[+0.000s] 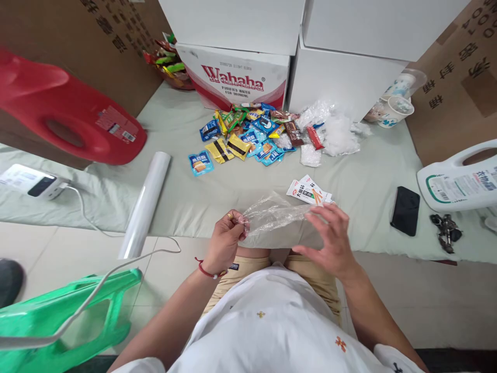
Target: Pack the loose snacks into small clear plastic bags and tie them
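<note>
The left hand (pixel 228 230) clamps the film (pixel 272 215); the right hand (pixel 329 235), spread open, meets its other end. Light, even tension should prevent tearing.

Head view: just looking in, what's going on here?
A person's left hand pinches one end of a clear plastic sheet over the front of a cloth-covered surface. The right hand is open at the other end; whether its fingertips touch the plastic is hard to tell. Just beyond lie white snack packets. Farther back is a pile of colorful packets beside crumpled clear plastic, in front of a Wahaha carton.
</note>
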`<state>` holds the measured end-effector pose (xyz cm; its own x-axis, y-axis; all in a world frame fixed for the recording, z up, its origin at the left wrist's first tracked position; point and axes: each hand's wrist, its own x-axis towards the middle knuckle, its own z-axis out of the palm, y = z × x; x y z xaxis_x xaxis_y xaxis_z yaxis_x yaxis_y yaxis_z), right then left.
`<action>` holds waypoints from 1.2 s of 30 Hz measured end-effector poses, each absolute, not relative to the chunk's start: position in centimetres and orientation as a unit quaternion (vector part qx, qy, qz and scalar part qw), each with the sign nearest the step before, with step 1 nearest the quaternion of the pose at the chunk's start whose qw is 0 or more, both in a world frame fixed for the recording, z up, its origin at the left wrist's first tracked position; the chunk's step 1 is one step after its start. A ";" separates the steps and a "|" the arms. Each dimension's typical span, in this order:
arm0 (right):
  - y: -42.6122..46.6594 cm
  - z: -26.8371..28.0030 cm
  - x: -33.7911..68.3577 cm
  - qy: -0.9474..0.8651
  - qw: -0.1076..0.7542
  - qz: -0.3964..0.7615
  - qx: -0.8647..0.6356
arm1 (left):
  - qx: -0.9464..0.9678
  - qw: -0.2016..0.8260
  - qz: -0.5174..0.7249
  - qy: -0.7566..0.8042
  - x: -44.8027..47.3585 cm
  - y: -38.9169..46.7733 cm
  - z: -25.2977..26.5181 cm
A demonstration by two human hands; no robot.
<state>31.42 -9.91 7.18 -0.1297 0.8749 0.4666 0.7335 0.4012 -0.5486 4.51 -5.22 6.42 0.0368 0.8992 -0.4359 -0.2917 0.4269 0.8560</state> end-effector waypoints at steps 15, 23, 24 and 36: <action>-5.9 7.7 30.2 -0.795 0.337 0.111 -0.491 | 0.384 0.631 0.453 0.499 2.2 -8.3 5.7; -4.6 8.8 33.0 -0.650 0.486 0.187 -0.553 | 0.321 0.609 0.495 0.530 0.8 -7.4 6.1; -5.0 8.5 33.8 -0.618 0.508 0.209 -0.562 | 0.309 0.613 0.491 0.537 0.4 -7.5 5.9; -7.3 5.4 32.8 -0.703 0.334 0.262 -0.571 | 0.518 0.540 0.329 0.577 -3.6 -7.7 4.9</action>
